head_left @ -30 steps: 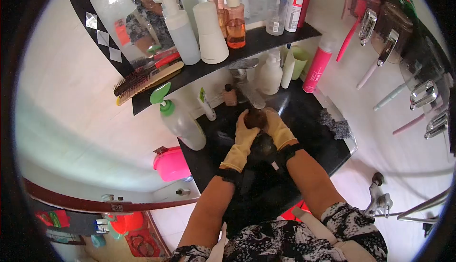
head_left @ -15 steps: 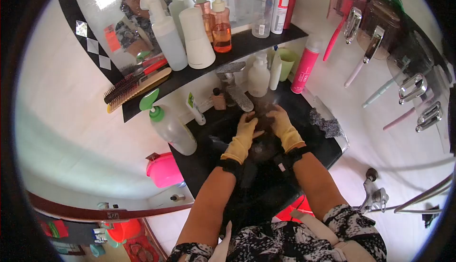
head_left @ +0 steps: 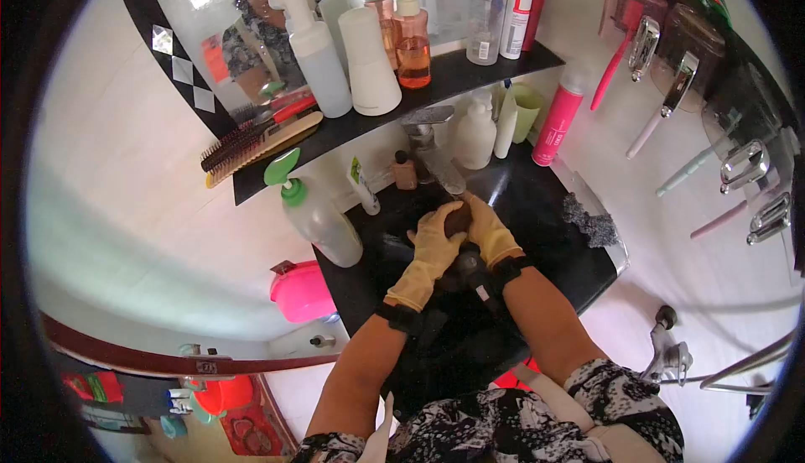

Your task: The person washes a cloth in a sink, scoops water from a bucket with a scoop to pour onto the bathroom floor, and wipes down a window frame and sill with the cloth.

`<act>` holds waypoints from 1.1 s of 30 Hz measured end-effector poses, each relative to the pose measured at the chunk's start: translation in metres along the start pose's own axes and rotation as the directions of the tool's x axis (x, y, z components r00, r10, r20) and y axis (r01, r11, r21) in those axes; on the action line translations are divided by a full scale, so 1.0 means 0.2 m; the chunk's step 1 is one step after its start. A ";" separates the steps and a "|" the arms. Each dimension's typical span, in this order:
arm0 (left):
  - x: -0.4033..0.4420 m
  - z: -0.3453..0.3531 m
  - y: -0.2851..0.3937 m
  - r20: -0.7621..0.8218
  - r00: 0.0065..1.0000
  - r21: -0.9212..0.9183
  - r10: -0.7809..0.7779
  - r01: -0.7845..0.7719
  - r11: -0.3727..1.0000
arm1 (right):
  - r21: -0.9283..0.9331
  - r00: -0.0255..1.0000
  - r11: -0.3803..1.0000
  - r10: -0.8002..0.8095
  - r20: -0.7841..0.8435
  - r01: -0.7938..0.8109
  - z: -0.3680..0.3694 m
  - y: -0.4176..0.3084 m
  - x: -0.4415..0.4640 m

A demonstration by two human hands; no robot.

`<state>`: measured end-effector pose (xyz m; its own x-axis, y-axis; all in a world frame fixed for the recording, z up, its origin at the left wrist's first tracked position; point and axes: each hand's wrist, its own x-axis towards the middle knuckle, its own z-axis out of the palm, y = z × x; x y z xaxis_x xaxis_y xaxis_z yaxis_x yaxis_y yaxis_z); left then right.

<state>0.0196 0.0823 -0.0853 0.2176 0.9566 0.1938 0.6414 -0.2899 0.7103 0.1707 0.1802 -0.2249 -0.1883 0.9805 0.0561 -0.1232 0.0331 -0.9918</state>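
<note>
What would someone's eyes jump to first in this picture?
Probably the left hand and right hand in pale yellow gloves, holding a dark brown thing near the faucet, over the black counter. After that, perhaps the bright pink can standing at the counter's back right, and the hot-pink tub off its left side.

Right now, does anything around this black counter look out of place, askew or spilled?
The hairbrushes look askew: they lie aslant and seem to jut past the left end of the upper shelf. A crumpled grey bundle by the right edge of the counter looks untidy. No clear spill or damage shows.
</note>
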 end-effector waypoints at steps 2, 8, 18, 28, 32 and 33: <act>0.00 -0.01 -0.09 -0.084 0.986 -0.366 0.144 -0.165 0.916 | -0.207 0.988 0.967 -0.157 -0.010 0.151 0.03 -0.04 0.01; 0.06 -0.03 -0.01 0.379 0.772 -0.795 -0.510 0.554 0.249 | -0.143 0.898 0.951 -0.306 -0.316 0.274 0.15 -0.37 -0.12; 0.23 0.18 0.06 -0.018 0.981 -0.305 -0.192 0.178 0.936 | 0.508 0.766 0.770 0.575 -0.288 -0.387 0.04 -0.60 -0.31; 0.04 -0.08 -0.06 -0.017 0.930 -0.143 0.368 -0.366 0.919 | 0.741 0.878 0.580 0.478 0.025 -0.337 0.24 -0.53 -0.20; -0.02 -0.21 -0.13 -0.012 0.937 -0.231 0.349 -0.342 0.911 | 0.743 0.910 0.615 0.414 -0.019 -0.264 0.33 -0.52 -0.17; -0.03 -0.21 -0.12 -0.014 0.938 -0.231 0.347 -0.340 0.911 | 0.803 0.887 0.520 0.461 0.022 -0.290 0.33 -0.49 -0.15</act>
<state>-0.0280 0.0847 -0.0742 0.4162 0.7970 0.4376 0.3407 -0.5829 0.7376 0.1238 0.1340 -0.1214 -0.2453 0.8808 -0.4050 -0.7918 -0.4231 -0.4405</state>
